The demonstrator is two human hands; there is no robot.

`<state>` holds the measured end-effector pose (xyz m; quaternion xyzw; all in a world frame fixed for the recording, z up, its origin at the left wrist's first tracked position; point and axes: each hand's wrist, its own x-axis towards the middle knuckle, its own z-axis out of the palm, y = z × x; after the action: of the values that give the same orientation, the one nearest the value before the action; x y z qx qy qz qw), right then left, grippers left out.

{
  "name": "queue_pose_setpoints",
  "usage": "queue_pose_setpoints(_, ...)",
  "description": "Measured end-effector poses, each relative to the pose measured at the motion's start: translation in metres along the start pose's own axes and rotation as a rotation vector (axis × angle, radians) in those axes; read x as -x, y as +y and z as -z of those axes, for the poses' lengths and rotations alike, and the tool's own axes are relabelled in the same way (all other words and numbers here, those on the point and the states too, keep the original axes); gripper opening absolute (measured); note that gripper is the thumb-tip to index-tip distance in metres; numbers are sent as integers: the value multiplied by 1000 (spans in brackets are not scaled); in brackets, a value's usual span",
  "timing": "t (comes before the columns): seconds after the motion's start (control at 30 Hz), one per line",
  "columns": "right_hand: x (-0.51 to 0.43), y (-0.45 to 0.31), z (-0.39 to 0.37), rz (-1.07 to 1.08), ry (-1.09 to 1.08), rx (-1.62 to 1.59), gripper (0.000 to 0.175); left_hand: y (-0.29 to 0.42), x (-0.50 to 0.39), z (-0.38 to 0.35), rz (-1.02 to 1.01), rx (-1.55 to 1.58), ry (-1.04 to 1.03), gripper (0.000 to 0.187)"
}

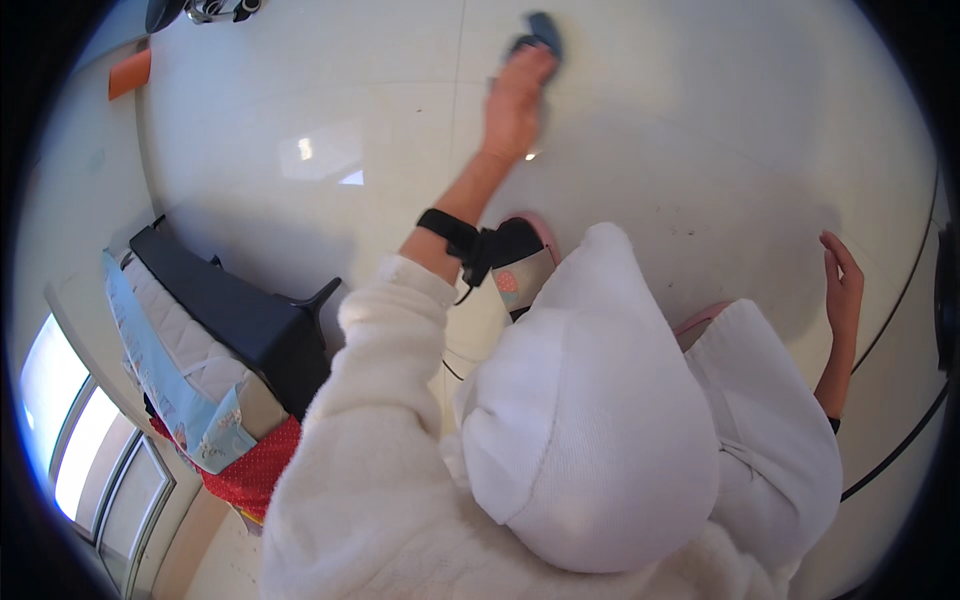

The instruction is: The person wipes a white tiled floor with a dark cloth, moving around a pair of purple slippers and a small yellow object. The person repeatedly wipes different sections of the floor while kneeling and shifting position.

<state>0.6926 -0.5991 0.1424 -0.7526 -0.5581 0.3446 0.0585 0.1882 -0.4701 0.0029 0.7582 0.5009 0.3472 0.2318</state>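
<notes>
My left hand (516, 105) reaches far forward and grips a dark blue-grey item (544, 34) low over the pale, glossy floor tiles (397, 127). Blur hides whether this item is a cloth or something stiffer. A black strap with a small device (465, 240) sits on my left forearm. Off to the right side, my right hand (844, 289) is held beside my knee with nothing in it, its fingers loosely extended. Small dark smudges (679, 219) mark the floor ahead of my knees. My white trousers (592, 405) hide most of my pink-edged slippers (525, 262).
At left stands a black-framed seat (232, 307) with a quilted cushion, a light blue cloth (172, 375) and a red dotted cloth (259, 465). An orange object (129, 73) is by the left wall. Black cables (900, 442) run along the right. A glazed door or window (97, 442) is at lower left.
</notes>
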Motion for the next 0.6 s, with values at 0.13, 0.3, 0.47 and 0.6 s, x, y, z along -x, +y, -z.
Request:
queue_pose_setpoints(0.13, 2, -8, 1, 39, 21, -17, 30, 71, 22, -47, -123, 264, -293, 47)
queue_pose_setpoints(0.3, 9, 1, 6, 23, 61, -29, 30, 121, 44, -76, -62, 657, -596, 42)
queue_pose_setpoints(0.47, 10, 23, 7, -19, 70, -74, 30, 121, 28, -41, 578, 1130, -573, 34)
queue_pose_setpoints(0.6, 10, 28, 4, 3, 33, -8, 30, 75, 22, 39, 727, 1155, 49, 29)
